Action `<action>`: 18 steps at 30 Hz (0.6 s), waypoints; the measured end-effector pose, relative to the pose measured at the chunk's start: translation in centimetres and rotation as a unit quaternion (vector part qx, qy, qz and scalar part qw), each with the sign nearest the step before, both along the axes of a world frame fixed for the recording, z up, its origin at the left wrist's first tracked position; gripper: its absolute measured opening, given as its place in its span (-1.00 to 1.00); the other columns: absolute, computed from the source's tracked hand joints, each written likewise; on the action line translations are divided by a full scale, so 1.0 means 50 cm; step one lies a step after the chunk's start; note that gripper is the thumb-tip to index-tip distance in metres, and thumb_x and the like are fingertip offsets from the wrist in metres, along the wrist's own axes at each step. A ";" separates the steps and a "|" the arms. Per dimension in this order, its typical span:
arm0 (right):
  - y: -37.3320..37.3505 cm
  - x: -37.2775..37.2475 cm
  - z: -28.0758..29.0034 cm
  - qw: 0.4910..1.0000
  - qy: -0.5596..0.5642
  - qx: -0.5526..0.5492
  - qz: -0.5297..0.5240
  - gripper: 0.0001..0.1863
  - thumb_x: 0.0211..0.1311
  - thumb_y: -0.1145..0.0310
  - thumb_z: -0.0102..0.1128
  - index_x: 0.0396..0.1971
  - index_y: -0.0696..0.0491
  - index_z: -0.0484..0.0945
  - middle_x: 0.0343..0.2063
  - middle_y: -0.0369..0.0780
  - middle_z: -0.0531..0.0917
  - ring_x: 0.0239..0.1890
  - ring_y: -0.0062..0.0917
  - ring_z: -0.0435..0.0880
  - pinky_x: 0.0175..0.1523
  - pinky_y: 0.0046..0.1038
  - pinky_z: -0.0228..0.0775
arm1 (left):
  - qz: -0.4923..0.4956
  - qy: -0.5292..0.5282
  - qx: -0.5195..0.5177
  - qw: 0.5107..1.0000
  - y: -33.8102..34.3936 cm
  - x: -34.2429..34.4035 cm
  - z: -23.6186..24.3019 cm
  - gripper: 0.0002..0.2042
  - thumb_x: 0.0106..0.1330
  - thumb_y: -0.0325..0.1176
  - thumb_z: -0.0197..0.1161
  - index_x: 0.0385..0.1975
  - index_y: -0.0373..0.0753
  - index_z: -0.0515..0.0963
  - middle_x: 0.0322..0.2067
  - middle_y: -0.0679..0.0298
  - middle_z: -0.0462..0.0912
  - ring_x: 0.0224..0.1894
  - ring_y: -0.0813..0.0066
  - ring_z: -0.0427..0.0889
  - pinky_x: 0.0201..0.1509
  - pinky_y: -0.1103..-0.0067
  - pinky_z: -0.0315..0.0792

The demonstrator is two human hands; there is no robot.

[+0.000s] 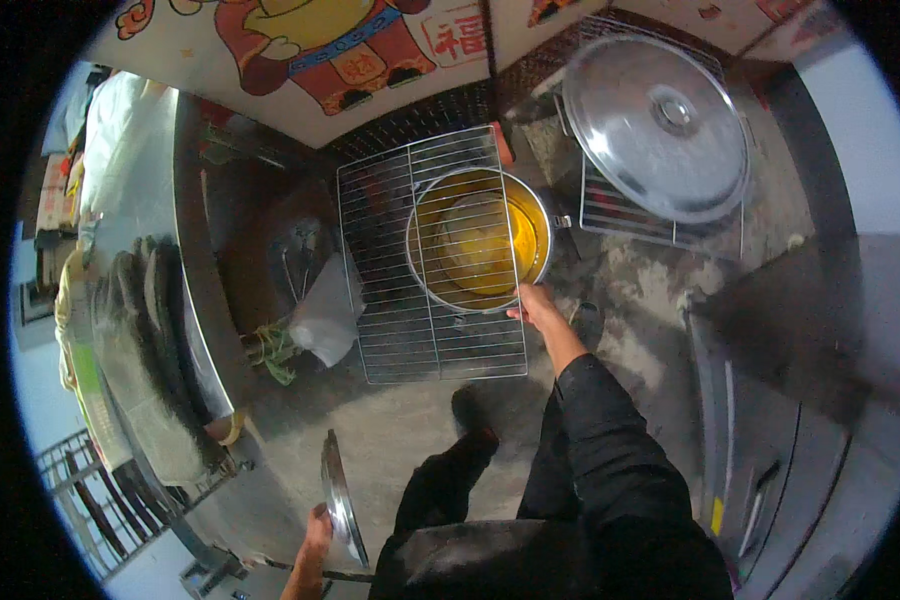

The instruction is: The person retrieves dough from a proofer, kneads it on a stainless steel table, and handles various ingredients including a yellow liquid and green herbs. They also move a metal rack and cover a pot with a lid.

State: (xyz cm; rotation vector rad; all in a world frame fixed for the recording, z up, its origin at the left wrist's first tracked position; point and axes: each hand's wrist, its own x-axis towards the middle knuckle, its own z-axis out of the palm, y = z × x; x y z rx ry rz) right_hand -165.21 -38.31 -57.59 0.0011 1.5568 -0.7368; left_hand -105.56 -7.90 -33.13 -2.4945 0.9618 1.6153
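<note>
Wire rack (432, 335) laid across the mouth of a round metal pot (547, 235), its wires crossing most of the opening; the pot's right side shows beyond the rack's right edge. Yellow liquid (527, 240) inside, seen partly through the wires; the depth cannot be read. Pot's outer wall largely hidden from above.

Hands well apart. Right hand (536, 305) closed on the rack's right edge, beside the near right part of the pot's rim; fingertips partly hidden, and whether they also touch the rim cannot be told. Left hand (317, 528), low at near left, clamped on a metal lid (339, 495). Lid tipped up almost edge-on, so its face is hardly visible; the fingers behind it are out of sight.

Far right: large domed cover (660, 130) above a second rack (630, 210), masking much of it; whatever the cover sits on is hidden. Left: table (135, 205) with a metal edge, grey padded cloth (150, 380) heaped on it, possibly mitts. White bag (327, 315) just left of the rack, contents not readable; green stalks (272, 355) beside it. Space under the table too dark to sort. Right side: blurred grey shape (800, 315), kind unclear. Floor (385, 410) stained; outer scene cut by the dark rim of the view.
</note>
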 end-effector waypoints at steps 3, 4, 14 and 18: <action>0.140 0.006 -0.068 0.998 -0.032 0.027 -0.049 -0.68 0.36 0.24 0.08 -0.09 0.18 0.49 -0.40 -0.14 0.57 -0.61 -0.30 0.68 -0.51 -0.37 0.68 | -0.088 0.014 -0.072 0.993 -0.066 0.071 -0.025 -0.70 0.50 -0.32 0.02 -0.13 -0.46 0.60 -0.31 0.29 0.67 -0.27 0.52 0.56 -0.18 0.55 0.45; 0.188 0.008 -0.079 0.997 -0.007 0.030 -0.077 -0.66 0.39 0.19 0.07 -0.09 0.18 0.49 -0.38 -0.10 0.61 -0.61 -0.30 0.68 -0.50 -0.34 0.68 | -0.058 0.012 -0.051 0.997 -0.086 0.062 -0.042 -0.70 0.52 -0.32 0.02 -0.13 -0.46 0.59 -0.29 0.29 0.67 -0.25 0.50 0.57 -0.15 0.53 0.47; 0.701 0.081 -0.051 0.984 0.000 0.069 -0.164 -0.71 0.45 0.17 -0.01 -0.13 0.10 0.50 -0.31 -0.11 0.64 -0.52 -0.32 0.77 -0.67 -0.51 0.35 | -0.140 0.061 -0.134 0.979 -0.124 0.067 -0.192 -0.65 0.55 -0.17 0.05 -0.22 -0.36 0.62 -0.33 0.34 0.64 -0.26 0.49 0.53 -0.16 0.47 0.43; 0.891 0.140 -0.042 0.963 -0.009 0.070 -0.260 -0.61 0.45 0.09 0.09 -0.01 0.12 0.47 -0.19 -0.15 0.59 -0.45 -0.35 0.71 -0.47 -0.42 0.63 | -0.268 0.070 -0.147 0.950 -0.174 0.020 -0.237 -0.64 0.55 -0.16 0.02 -0.28 -0.33 0.63 -0.39 0.35 0.62 -0.32 0.51 0.50 -0.23 0.47 0.40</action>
